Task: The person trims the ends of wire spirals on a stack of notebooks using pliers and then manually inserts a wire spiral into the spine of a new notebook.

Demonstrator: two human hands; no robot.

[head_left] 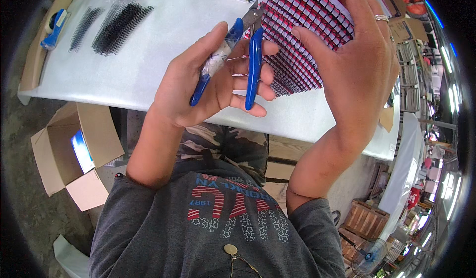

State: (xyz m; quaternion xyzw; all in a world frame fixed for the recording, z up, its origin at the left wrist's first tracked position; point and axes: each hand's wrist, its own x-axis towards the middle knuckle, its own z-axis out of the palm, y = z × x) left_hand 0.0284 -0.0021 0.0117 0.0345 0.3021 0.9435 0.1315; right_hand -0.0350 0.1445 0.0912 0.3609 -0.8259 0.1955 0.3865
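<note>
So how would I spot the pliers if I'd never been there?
Find the big white table, then the person's left hand in front of it. That hand holds the pliers, with a metal head and two spread blue handles. Unlike the blue tape dispenser on the table's left side, they have one handle wrapped in something whitish.

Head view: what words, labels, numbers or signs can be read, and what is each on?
Grey shirt: legible red and blue lettering and digits; I won't copy the wording.
Red item, far right: pale print, too small to read.
Blue-and-white item in carton: too small to read.
Blue-handled pliers: none readable.
</note>
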